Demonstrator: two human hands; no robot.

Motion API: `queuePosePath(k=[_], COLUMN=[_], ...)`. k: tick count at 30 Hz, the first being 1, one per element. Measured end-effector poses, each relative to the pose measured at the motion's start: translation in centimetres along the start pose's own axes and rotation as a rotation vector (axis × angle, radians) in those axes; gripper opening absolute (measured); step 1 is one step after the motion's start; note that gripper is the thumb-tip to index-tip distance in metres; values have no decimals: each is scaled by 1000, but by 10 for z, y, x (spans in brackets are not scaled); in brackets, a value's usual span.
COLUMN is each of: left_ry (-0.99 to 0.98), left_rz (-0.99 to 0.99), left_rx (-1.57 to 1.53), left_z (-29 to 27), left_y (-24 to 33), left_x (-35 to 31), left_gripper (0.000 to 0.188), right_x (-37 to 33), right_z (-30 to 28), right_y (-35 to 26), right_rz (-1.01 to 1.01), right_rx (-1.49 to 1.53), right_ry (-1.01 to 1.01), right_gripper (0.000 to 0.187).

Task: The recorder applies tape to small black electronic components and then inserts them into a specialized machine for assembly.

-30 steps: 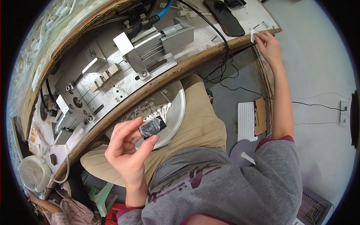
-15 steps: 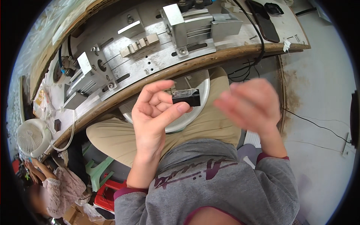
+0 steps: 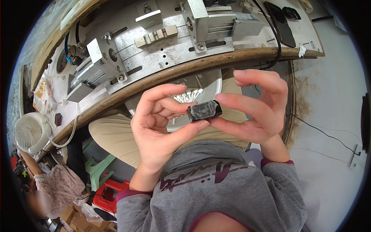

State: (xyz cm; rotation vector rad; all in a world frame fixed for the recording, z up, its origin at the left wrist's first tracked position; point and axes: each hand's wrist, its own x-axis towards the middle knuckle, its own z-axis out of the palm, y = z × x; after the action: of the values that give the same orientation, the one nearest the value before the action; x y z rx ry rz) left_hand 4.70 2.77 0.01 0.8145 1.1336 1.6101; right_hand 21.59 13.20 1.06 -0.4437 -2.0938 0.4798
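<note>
At the far left a small white fan (image 3: 31, 131) stands by the curved bench (image 3: 162, 75), which carries a grey metal fixture (image 3: 154, 34); the left hand (image 3: 158, 127) has its grip closed on a small black block (image 3: 204, 110), thumb beneath and fingers curled over its left end, above a white slotted basket (image 3: 210, 83) on the lap; the right hand (image 3: 255, 108) pinches the block's right end lightly, its other fingers spread; this looks like an inspecting step, and turning the block would call for one grip to loosen.
</note>
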Motion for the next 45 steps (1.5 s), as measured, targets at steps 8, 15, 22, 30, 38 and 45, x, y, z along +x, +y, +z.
queuePosePath(k=[8, 15, 22, 30, 38, 45], left_ry=[52, 60, 76, 111, 94, -9], left_rz=[-187, -214, -175, 277, 456, 245], left_rx=[-169, -205, -189, 595, 921, 740], left_z=[-3, -6, -13, -33, -42, -47], left_y=[3, 7, 5, 11, 20, 31], left_x=[2, 4, 8, 12, 30, 37], left_gripper=[50, 35, 26, 53, 44, 36], right_x=[-8, -3, -4, 16, 27, 29], right_z=[0, 10, 27, 33, 41, 47], right_y=[1, 3, 2, 9, 18, 27], right_rz=[-228, -179, -367, 255, 545, 703], right_rx=[-180, -136, -311, 91, 416, 688], right_ry=[27, -36, -5, -172, -277, -277], right_gripper=[45, 36, 30, 37, 30, 31])
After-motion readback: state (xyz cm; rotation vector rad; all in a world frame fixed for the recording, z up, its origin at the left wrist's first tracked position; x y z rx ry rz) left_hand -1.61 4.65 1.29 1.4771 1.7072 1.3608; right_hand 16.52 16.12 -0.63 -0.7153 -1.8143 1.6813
